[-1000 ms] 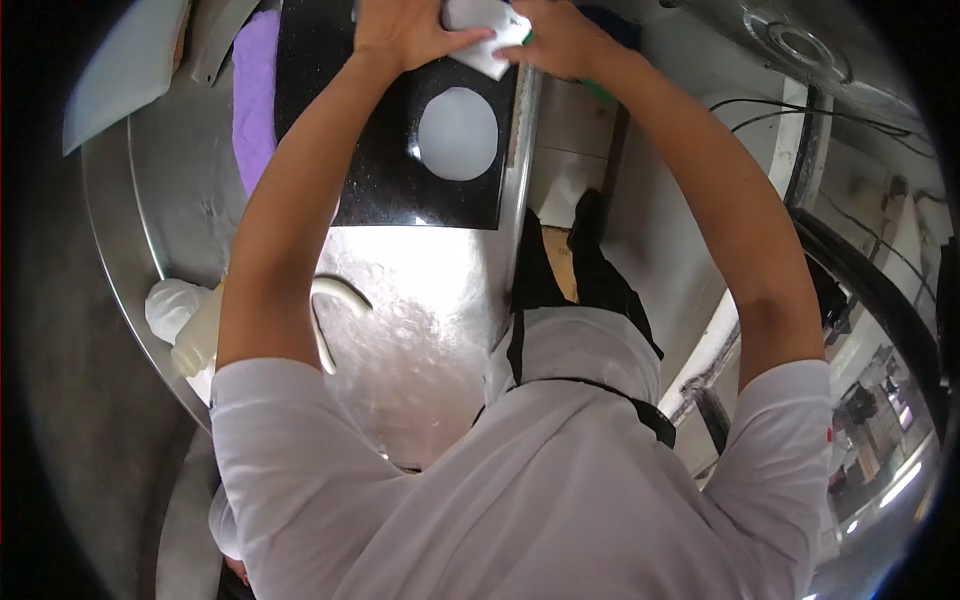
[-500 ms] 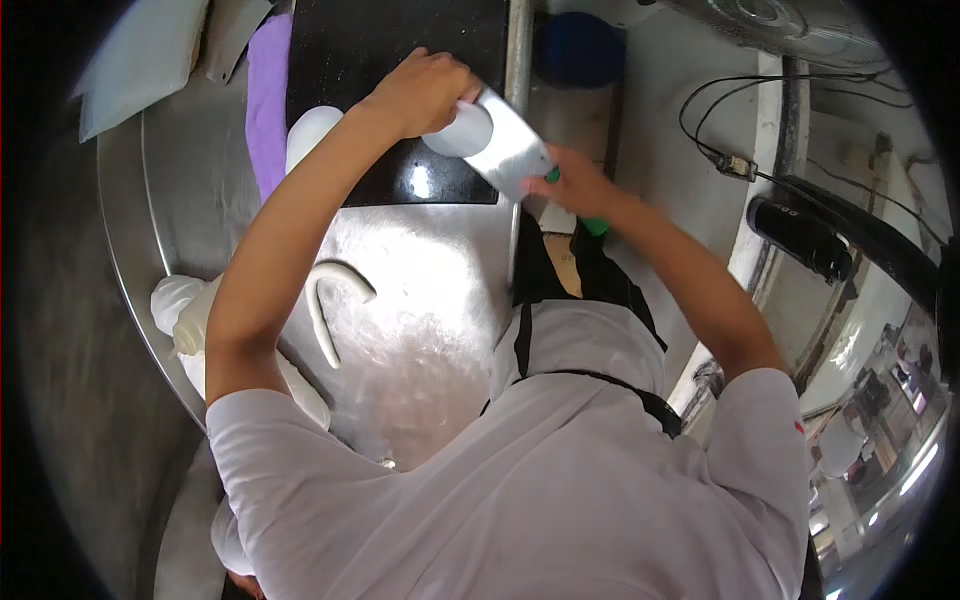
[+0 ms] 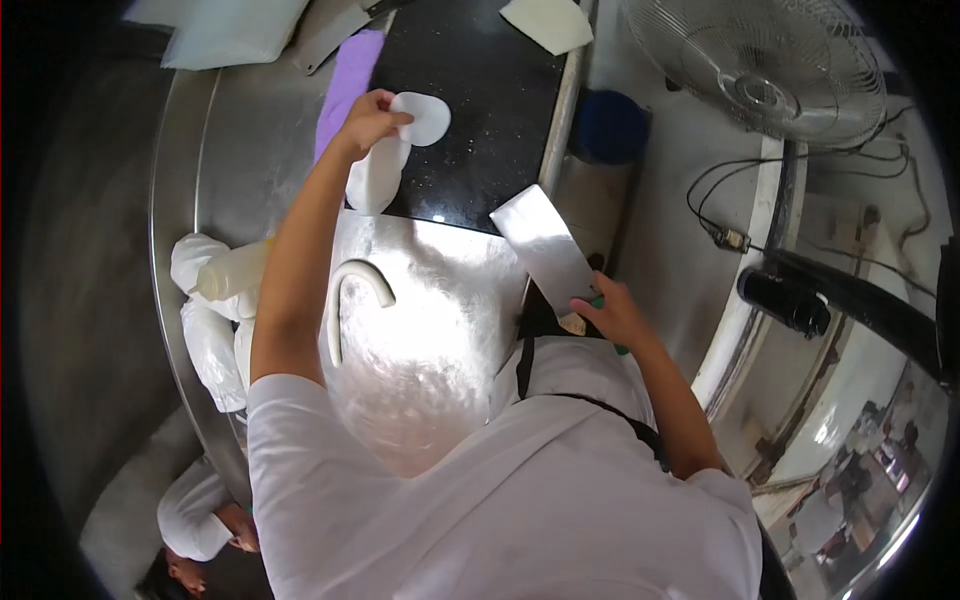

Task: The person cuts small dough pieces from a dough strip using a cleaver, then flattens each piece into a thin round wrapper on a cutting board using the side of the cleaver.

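Between the fingers of my left hand (image 3: 372, 125) is the edge of a thin, round white dough wrapper (image 3: 428, 119). It is above more white wrappers (image 3: 376, 180), which lie overlapping at the left edge of a black board (image 3: 480, 150). My right hand (image 3: 614, 312) grips the green handle of a broad-bladed cleaver (image 3: 545, 245). The cleaver is tilted near the board's front right corner, its blade over the counter edge. A curved rope of white dough (image 3: 352, 290) rests on the shiny metal counter (image 3: 430, 330) in front of the board.
A purple towel (image 3: 348, 90) lies along the board's left side. A pale flat piece (image 3: 548, 22) sits at its far end. Left are a bottle (image 3: 232, 272) and white bags (image 3: 212, 355). A fan (image 3: 755, 75) stands right. Another person (image 3: 205, 515) is at lower left.
The cleaver has moved down and right with my right hand, away from the wrapper. My left hand has moved left with the wrapper, to above the other wrappers. The view has shifted.
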